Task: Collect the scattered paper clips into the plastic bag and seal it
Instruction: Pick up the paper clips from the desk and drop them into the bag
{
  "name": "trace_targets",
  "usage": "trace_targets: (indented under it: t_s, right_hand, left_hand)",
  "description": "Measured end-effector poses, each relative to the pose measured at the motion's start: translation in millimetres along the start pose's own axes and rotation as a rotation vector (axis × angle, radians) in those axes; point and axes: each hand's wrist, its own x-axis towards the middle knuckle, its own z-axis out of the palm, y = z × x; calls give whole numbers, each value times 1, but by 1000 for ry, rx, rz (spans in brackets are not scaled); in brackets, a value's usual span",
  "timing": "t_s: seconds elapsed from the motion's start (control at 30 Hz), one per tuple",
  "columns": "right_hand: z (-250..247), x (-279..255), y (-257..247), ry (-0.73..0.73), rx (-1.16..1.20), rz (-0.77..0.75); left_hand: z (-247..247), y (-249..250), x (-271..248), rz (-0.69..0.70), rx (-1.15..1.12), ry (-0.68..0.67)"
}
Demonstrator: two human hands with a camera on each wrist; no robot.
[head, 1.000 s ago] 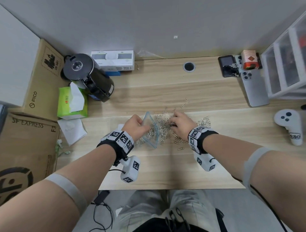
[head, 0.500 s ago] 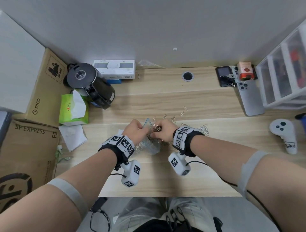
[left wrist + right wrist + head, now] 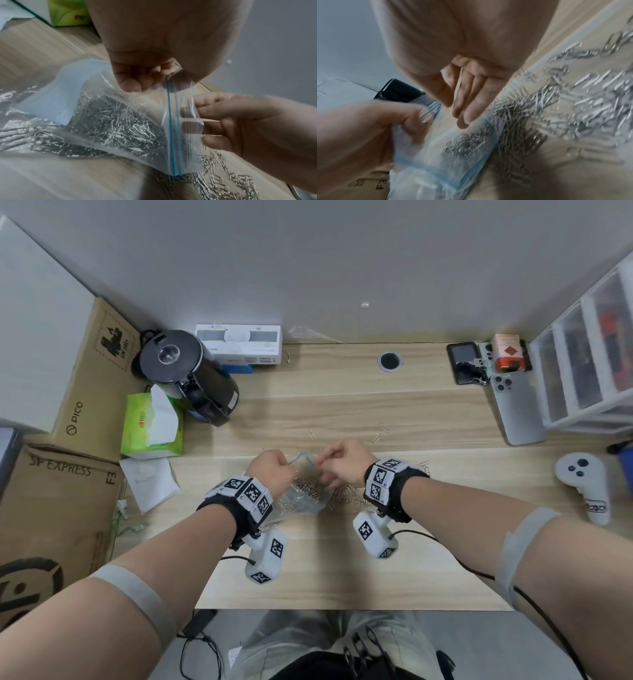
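A clear zip bag [image 3: 305,498] with a blue seal line lies on the wooden table, holding several silver paper clips [image 3: 109,121]. My left hand [image 3: 274,470] pinches the bag's top corner at the seal [image 3: 169,77] and lifts the mouth. My right hand [image 3: 342,462] is at the mouth with its fingers [image 3: 467,102] straight. The bag's ribbed lip [image 3: 193,115] lies over their tips, and I see no clip in them. Several loose clips [image 3: 346,498] lie in a heap right of the bag [image 3: 436,155], shown blurred in the right wrist view [image 3: 573,101]. A few strays [image 3: 376,438] lie farther back.
A black kettle [image 3: 188,374], a green tissue box [image 3: 150,422] and cardboard boxes [image 3: 51,508] crowd the left. On the right lie a phone [image 3: 517,409], a white controller [image 3: 585,484] and plastic drawers [image 3: 589,364]. The table's front edge [image 3: 342,607] runs below my wrists.
My right hand left the pile with pinched clips, came left to the bag's mouth, and now shows straight fingers with no clips. My left hand kept its pinch on the bag.
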Motion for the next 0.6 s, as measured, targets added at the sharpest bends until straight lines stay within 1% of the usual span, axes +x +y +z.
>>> trace_targets:
  t_s: [0.07,0.1,0.17,0.27,0.33,0.5,0.6]
  right_hand:
    - [-15,6,1,133,-96,-13]
    - [-20,11,2,175,-164,-19]
    - [-28,20,4,194,-330,-14]
    - [-28,34,-2,135,-581,-24]
    - [-20,45,-11,91,-714,-64]
    - [9,66,-26,38,-904,-160]
    - [26,77,-32,-13,-999,-200]
  left_hand:
    - [-9,-1,0,-24,25,-19]
    - [-13,-2,-1,-36,29,-27]
    - [-22,-5,-4,-71,23,-30]
    - [-36,-15,-7,-123,19,-9]
    - [-47,-24,-10,-145,18,-10]
    - [-62,-46,-20,-171,-6,-63]
    - [-64,-64,-24,-175,-104,-103]
